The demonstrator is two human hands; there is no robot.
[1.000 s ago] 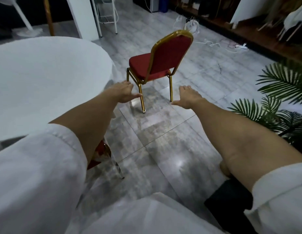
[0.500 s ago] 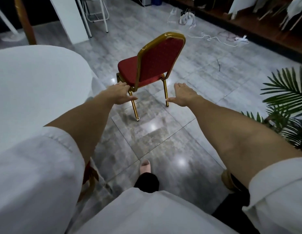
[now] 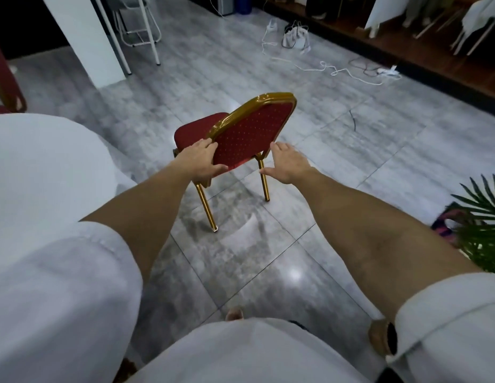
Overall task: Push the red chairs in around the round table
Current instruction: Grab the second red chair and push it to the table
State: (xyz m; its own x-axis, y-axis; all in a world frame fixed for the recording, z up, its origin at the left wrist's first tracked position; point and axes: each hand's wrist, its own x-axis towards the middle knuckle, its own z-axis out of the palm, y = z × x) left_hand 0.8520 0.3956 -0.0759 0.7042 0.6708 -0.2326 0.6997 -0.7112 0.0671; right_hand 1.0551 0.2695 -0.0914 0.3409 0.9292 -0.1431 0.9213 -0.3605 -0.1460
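- The floor [image 3: 309,150] is laid in glossy grey marbled tiles, on which light is reflected.
- White cables [image 3: 337,70] are strewn across it.
- A green palm plant [image 3: 484,233] is seen at right.

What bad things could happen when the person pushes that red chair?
The right hand is open beside the backrest, not gripping, so the red chair might twist when pushed by the left hand alone. Pushed hard, it could snag the tablecloth on the round table.

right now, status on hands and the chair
Left hand open on red chair backrest edge; right hand open beside it. Chair clear of round table.
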